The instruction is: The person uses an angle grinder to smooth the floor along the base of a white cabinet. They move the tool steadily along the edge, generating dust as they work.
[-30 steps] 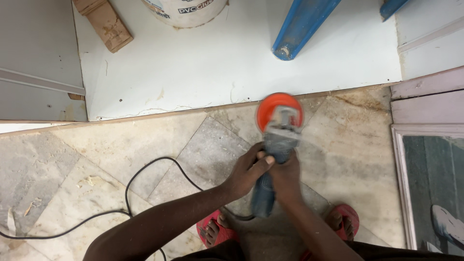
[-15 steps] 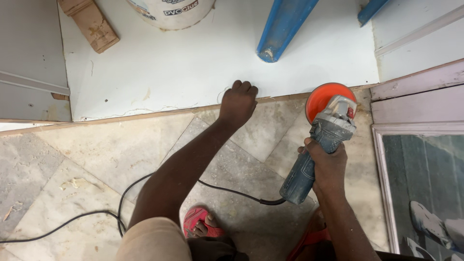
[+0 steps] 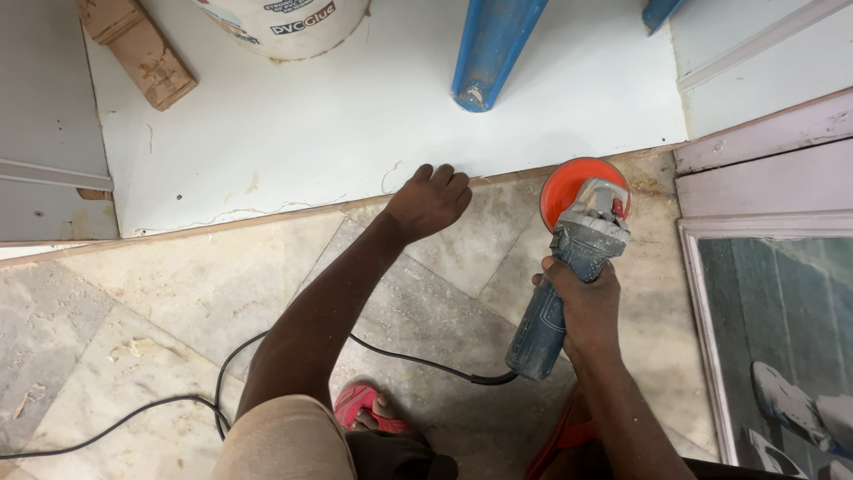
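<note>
Two hands work at the white board's (image 3: 373,133) edge: the left hand (image 3: 428,199), fingers curled, rests on it; the right hand (image 3: 579,300) wraps the grinder (image 3: 569,267) just beside. Its cord (image 3: 418,363) trails near the foot and could snag.

Angle grinder (image 3: 562,284): blue plastic body, scuffed and dusty; grey metal gear head; matt orange disc guard. Cable (image 3: 418,363): black rubber, smooth. White board (image 3: 373,116): matt painted surface, chipped along near edge, raw wood showing. Stone floor tiles (image 3: 160,293): veined, dull, gritty with dust. Wood block (image 3: 138,44) at board's far left corner: rough, unfinished.
</note>
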